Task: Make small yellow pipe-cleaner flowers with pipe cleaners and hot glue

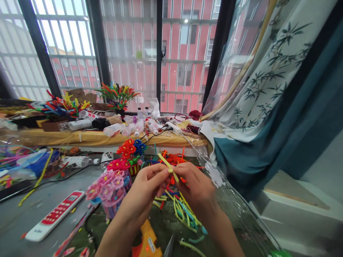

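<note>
- Left hand (pixel 151 180), right hand (pixel 197 184): fingers of each clamped on yellow stem (pixel 164 160), beyond glue gun (pixel 149 240)
- Blade (pixel 169 247): right of glue gun
- Remote (pixel 55 215): left of glue gun

Daylight reaches you from the window (pixel 184 53) beyond your grip; the sky (pixel 71 34), far left of it, is washed out. Lighting is moderate, dimmer on the dark mat (pixel 107 233) below the grip, with soft shadows. Glare streaks mark the clear plastic sheet (pixel 241 203) right of it. Your right hand (pixel 198 189) appears slightly soft. Towards the edges, the window frames (pixel 40 50) lean and stretch.
</note>
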Motion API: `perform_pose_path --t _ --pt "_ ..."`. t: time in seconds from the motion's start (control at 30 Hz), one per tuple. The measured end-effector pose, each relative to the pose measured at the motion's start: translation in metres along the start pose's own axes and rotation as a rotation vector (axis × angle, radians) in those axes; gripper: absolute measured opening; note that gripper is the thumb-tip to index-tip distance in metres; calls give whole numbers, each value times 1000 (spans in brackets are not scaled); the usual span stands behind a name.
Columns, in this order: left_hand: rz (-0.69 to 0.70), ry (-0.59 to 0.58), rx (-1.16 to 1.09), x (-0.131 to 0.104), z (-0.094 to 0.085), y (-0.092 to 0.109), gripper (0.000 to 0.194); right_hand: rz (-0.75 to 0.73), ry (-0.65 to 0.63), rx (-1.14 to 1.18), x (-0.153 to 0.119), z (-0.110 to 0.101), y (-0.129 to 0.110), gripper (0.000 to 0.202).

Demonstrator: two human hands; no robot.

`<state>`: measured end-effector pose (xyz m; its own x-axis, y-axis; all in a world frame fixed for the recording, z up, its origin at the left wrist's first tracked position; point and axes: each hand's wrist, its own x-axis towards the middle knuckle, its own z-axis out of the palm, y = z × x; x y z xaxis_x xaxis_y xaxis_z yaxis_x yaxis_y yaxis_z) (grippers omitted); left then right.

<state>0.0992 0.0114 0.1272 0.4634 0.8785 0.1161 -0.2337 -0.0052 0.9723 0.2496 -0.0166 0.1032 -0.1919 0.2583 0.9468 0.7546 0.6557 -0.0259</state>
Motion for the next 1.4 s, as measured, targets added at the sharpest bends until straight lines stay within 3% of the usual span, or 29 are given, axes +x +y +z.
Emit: perform_pose_path --t 0.27,0.37,0.5,0.63,0.73,0.83,0.93,1.1,1.17,1.27,1.4 --pt "463 54 689 -3 -4 4 20 250 -69 160 -4 4 0 10" --pt "739 52 981 -3 -9 2 14 370 -89 252 -1 1 -5 10" --pt "1104 -4 1289 -2 -16 1 14 604 -140 498 3 -2 -9 11" --pt "1278 -14 1500 -4 -17 3 23 838 -163 826 5 -4 -9 16" --pt "1294 -40 1518 -9 -13 6 26 961 -185 1040 6 -6 -6 27" --pt "1226 -104 1517 -16 -7 10 27 1030 -216 1160 6 -12 -3 35" --pt "1192 -161 1521 -21 -1 10 31 1059 -293 1202 5 -20 1 36" --pt "1289 -156 1485 -23 2 8 39 1074 -418 1215 3 -27 5 33" --pt "1206 -150 1410 -23 1 10 31 1065 -390 1214 5 -28 3 33" --pt "977 -63 1222 -24 1 16 14 1060 -291 1179 10 -28 -2 32" --pt "724 77 1048 -22 2 16 19 1083 -219 1183 15 -25 -7 33"
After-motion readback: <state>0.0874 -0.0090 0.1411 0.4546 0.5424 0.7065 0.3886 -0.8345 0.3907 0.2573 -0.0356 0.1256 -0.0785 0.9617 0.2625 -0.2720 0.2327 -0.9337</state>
